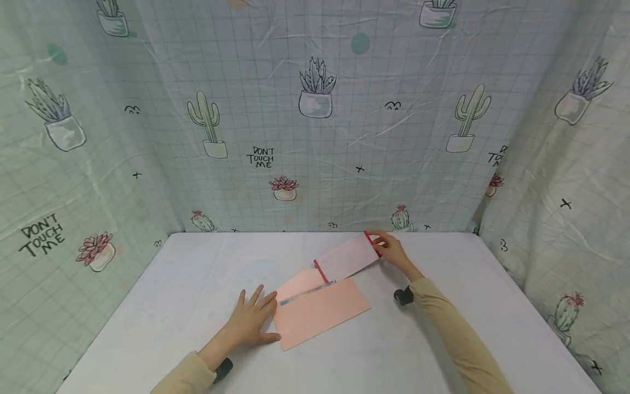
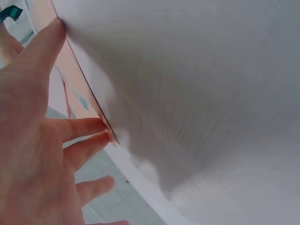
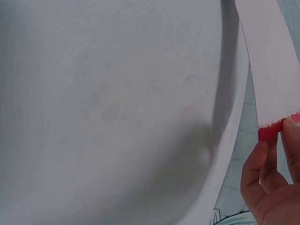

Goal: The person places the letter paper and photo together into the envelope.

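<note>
A peach-coloured envelope (image 1: pixel 322 316) lies tilted on the table, its flap (image 1: pixel 301 284) spread upward. A blue patterned strip (image 1: pixel 305 294) runs along the line between them. My left hand (image 1: pixel 252 320), fingers spread and fairly straight, touches the envelope's left edge with thumb and fingertips (image 2: pixel 98 125). At the upper right, my right hand (image 1: pixel 392 249) pinches the red right edge of a white card (image 1: pixel 348 256) between thumb and fingers. This end is raised off the table in the right wrist view. The card's other red-edged end overlaps the flap, its lower corner near the strip.
A white table (image 1: pixel 197 290) spreads around the envelope. Behind it and at both sides hangs a curtain (image 1: pixel 354 137) printed with cacti and potted plants. Black wrist devices (image 1: pixel 403 296) show at both sleeves.
</note>
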The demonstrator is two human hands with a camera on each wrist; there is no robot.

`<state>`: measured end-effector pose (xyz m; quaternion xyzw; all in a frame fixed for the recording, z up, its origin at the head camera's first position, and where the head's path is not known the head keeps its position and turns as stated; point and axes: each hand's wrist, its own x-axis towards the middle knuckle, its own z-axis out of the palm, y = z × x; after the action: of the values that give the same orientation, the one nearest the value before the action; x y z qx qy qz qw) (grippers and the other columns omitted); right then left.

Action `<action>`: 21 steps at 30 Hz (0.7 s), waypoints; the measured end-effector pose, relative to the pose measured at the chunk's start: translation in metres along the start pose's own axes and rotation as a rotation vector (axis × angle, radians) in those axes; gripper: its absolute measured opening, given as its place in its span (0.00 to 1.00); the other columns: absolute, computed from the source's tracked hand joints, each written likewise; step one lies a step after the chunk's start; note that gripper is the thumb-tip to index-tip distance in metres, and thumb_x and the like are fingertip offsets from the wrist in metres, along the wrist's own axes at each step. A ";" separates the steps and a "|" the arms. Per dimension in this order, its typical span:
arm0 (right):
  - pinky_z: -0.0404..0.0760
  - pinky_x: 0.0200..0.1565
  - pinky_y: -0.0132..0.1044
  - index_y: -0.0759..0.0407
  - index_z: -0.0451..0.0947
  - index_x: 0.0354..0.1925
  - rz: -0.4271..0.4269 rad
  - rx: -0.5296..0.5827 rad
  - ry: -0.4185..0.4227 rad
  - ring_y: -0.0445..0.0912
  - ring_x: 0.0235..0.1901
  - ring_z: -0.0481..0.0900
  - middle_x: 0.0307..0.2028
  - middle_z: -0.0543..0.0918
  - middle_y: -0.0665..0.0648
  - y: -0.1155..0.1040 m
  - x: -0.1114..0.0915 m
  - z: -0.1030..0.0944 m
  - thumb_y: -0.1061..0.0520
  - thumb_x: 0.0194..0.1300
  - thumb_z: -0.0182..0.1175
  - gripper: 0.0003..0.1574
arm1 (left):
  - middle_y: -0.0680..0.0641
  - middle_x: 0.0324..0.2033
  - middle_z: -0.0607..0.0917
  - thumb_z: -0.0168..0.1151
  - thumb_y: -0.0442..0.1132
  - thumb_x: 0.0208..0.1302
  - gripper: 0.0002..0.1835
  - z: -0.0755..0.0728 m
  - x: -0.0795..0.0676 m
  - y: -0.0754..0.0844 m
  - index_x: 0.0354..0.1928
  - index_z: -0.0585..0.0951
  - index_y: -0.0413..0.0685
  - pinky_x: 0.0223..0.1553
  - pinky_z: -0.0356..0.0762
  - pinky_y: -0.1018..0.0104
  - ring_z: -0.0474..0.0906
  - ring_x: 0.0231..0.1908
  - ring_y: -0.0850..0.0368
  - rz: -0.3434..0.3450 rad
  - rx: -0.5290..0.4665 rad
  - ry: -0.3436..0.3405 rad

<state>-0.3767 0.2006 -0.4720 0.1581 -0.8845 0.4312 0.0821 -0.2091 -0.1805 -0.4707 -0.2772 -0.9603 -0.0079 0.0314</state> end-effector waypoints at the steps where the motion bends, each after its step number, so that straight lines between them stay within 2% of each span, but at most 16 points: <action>1: 0.79 0.32 0.39 0.60 0.69 0.55 -0.001 0.005 -0.010 0.58 0.36 0.80 0.42 0.78 0.70 -0.001 0.000 0.001 0.68 0.59 0.53 0.24 | 0.43 0.61 0.68 0.57 0.65 0.47 0.42 0.000 0.000 0.000 0.56 0.70 0.41 0.54 0.52 0.29 0.56 0.63 0.35 -0.001 -0.003 -0.003; 10: 0.74 0.28 0.31 0.60 0.68 0.56 -0.005 0.037 -0.078 0.55 0.36 0.79 0.43 0.77 0.69 -0.008 0.004 0.008 0.68 0.60 0.52 0.24 | 0.44 0.61 0.68 0.57 0.66 0.46 0.43 0.003 0.002 -0.003 0.57 0.69 0.42 0.54 0.52 0.30 0.56 0.63 0.36 -0.015 -0.001 -0.018; 21: 0.73 0.26 0.31 0.58 0.70 0.54 0.007 0.046 -0.129 0.49 0.31 0.76 0.40 0.78 0.68 -0.016 0.008 0.022 0.66 0.61 0.52 0.22 | 0.45 0.62 0.66 0.57 0.67 0.47 0.43 0.006 0.003 -0.005 0.59 0.68 0.42 0.55 0.50 0.30 0.55 0.64 0.37 -0.024 -0.014 -0.053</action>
<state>-0.3785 0.1723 -0.4719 0.1843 -0.8783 0.4406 0.0200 -0.2148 -0.1827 -0.4761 -0.2662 -0.9639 -0.0075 0.0038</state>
